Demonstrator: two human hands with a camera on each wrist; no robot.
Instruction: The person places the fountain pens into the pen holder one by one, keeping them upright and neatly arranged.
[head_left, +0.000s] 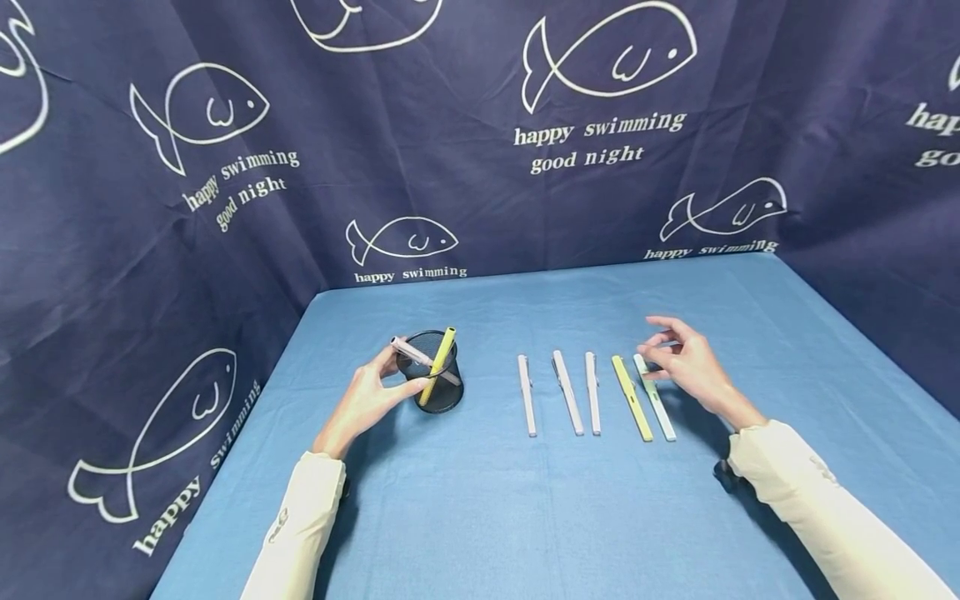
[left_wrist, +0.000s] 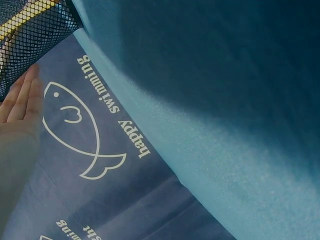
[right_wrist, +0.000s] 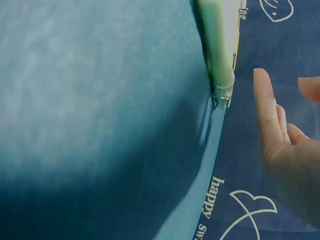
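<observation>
My left hand grips a black mesh pen holder at its rim, thumb on the near side and fingers around the far left. Inside the holder lean a yellow pen and a pale pink pen. In the left wrist view, fingers lie along the mesh wall. Over the top end of a light green pen hovers my right hand, thumb and fingers apart. The right wrist view shows that hand holding nothing, beside the green pen.
Left of the green pen lies another yellow pen. Three pale pink pens, one at the row's left end, lie farther left, roughly parallel. A blue cloth covers the table, and a dark fish-print curtain hangs behind and at the sides.
</observation>
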